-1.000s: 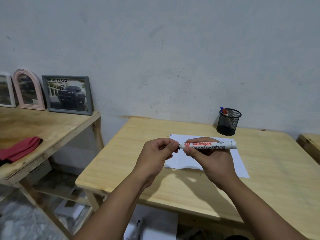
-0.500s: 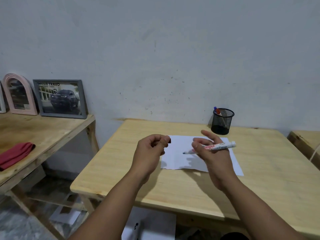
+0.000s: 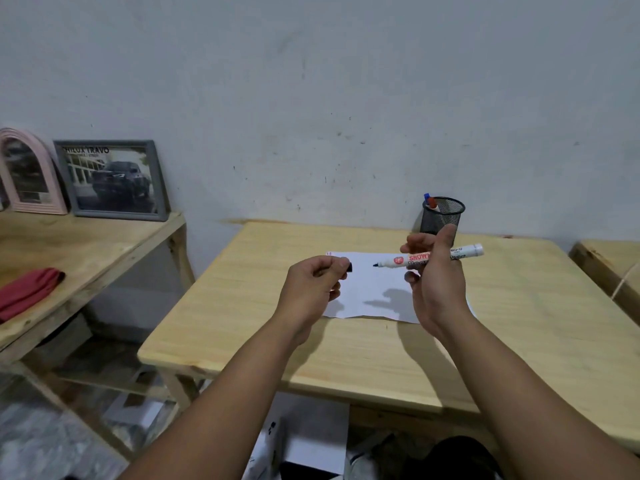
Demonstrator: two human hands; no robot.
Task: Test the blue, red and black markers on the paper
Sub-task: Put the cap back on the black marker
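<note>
Head view: mesh cup (image 3: 446, 216) holds two markers (image 3: 430, 202) (blue, red); hands grip uncapped marker (image 3: 398, 261), cap (image 3: 349, 267)

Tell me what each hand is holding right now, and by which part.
Right hand grips the uncapped marker around mid-barrel, tip pointing left. Left hand pinches its black cap between fingertips.

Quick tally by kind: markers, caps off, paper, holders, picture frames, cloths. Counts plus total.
Markers: 3, one uncapped marker in the right hand, blue-topped and red-topped ones in the holder
Loose caps: 1, black cap in the left hand
Paper sheets: 1
Mesh holders: 1
Picture frames: 2, grey, pink
Red cloths: 1
Total: 9
</note>
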